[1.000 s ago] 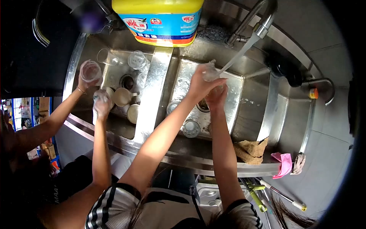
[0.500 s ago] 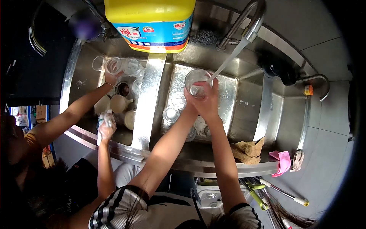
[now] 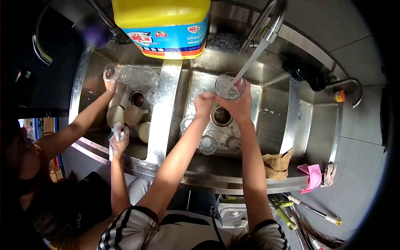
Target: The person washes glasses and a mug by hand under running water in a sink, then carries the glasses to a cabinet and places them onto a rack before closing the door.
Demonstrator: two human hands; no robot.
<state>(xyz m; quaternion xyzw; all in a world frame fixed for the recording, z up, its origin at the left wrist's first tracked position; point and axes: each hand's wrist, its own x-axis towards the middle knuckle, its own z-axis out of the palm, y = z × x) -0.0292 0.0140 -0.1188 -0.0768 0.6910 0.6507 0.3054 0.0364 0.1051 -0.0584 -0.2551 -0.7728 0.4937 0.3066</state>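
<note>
Steel sink basin [image 3: 266, 131]: glass [image 3: 222, 88] under the stream [image 3: 250, 60], right grip [image 3: 238, 105] nearest

My right grip is wrapped around the glass's near right side, its mouth facing up into the water from the tap [image 3: 272, 32]; its long axis looks roughly upright. My left grip [image 3: 203, 105] curls just left of it (whether it pinches anything, I cannot tell).
</note>
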